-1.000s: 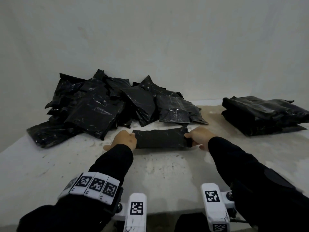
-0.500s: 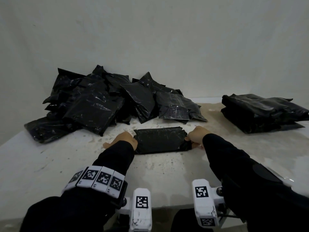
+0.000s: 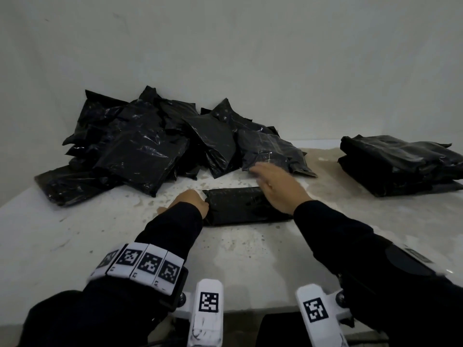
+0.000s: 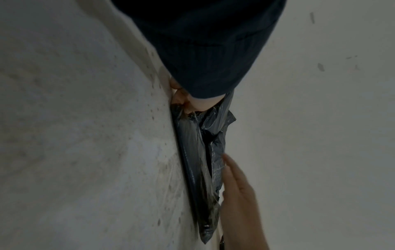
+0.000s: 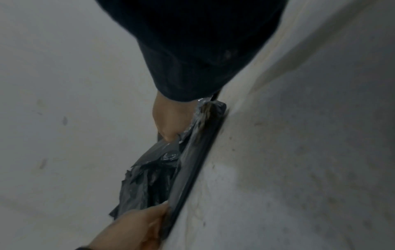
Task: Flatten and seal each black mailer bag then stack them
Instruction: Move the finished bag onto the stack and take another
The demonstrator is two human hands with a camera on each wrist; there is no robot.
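On the table (image 3: pixel 250 259) one mailer (image 3: pixel 240 206) lies flat across the middle, a little way in from the near edge, with a hand at each end. The left hand (image 3: pixel 191 202) sits at its left end with fingers curled; from the left wrist view they look to be pinching that end of the plastic against the tabletop, though the sleeve hides most of it. The right hand (image 3: pixel 280 189) is spread out, fingers straight and together, laid over the mailer's right half; whether the palm is pressing down or only skimming the plastic I can't tell, and it is blurred. I'd judge this to be the flattening or the pressing-down of the flap on this one bag. As for the whole job, it looks early to midway: a neat stack (image 3: pixel 400 166) of a few bags sits at the right edge toward the back, and that I take to be the finished lot. A much bigger loose pile (image 3: pixel 150 146) sprawls over the back left of the table, bags puffy and leaning on each other, just behind the hands. So, by my reckoning, most of the bags are left to do, and this one has yet to go onto the stack.
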